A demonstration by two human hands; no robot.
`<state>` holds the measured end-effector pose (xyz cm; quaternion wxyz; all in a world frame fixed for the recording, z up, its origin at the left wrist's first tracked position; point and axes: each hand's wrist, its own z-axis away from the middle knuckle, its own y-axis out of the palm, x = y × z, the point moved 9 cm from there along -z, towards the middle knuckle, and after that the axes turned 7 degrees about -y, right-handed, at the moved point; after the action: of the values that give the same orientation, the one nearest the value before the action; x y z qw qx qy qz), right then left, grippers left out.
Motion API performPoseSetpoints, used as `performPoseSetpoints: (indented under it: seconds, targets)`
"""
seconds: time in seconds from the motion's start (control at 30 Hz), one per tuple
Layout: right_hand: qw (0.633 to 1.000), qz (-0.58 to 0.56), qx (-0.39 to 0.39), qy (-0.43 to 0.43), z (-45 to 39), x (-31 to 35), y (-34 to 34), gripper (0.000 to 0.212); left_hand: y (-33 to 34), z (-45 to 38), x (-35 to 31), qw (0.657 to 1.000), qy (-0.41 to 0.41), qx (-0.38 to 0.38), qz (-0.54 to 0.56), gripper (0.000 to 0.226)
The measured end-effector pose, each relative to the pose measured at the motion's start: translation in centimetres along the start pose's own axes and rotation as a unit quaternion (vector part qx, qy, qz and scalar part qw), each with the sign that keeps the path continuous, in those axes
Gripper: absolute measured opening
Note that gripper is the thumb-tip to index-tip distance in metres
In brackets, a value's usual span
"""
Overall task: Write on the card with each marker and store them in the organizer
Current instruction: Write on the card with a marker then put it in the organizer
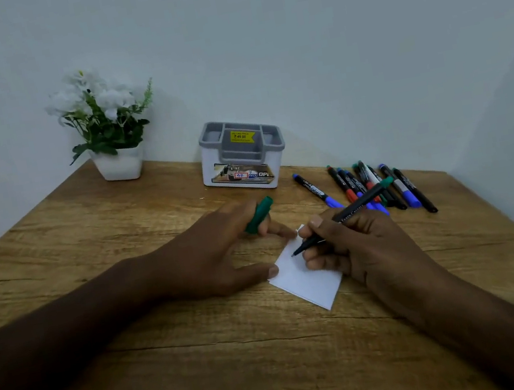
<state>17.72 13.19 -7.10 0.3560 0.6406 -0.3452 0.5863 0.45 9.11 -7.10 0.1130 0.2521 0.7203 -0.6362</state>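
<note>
White card (307, 280) under marker (344, 217) gripped by right hand (356, 246).

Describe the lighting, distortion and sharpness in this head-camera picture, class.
Head view: dim, bluish light with soft shadows under both hands on the table; wide-angle bending at the edges, so the table's sides splay; no glare on the card; the organizer label and the loose markers look soft, their print mostly unreadable.
</note>
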Motion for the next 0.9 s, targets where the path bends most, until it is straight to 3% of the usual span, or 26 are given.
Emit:
performPoseSetpoints:
  seconds: [0.1, 0.2, 0.43, 0.6, 0.9]
  targets:
    - [0.992, 0.120, 0.042, -0.025, -0.2, 0.6, 0.5, 0.005, 0.6, -0.2, 0.5, 1.000, -0.007, 0.020, -0.010, 0.046]
    - [0.974, 0.210, 0.063, -0.052, -0.5, 0.9, 1.3, 0.019, 0.6, 0.0, 0.5, 0.999, -0.004, 0.039, 0.004, 0.045]
    - [0.957, 0.262, 0.071, -0.105, -0.1, 1.4, 2.1, 0.018, 0.4, 0.2, 0.5, 0.997, -0.007, 0.072, 0.014, 0.055]
    - [0.941, 0.302, 0.093, -0.117, -0.2, 1.8, 2.7, 0.017, 0.5, 0.2, 0.7, 0.998, -0.007, 0.063, 0.021, 0.050]
    - [0.936, 0.303, 0.080, -0.161, 0.1, 1.7, 2.5, 0.020, 0.5, 0.2, 0.7, 0.998, -0.011, 0.064, 0.007, 0.058]
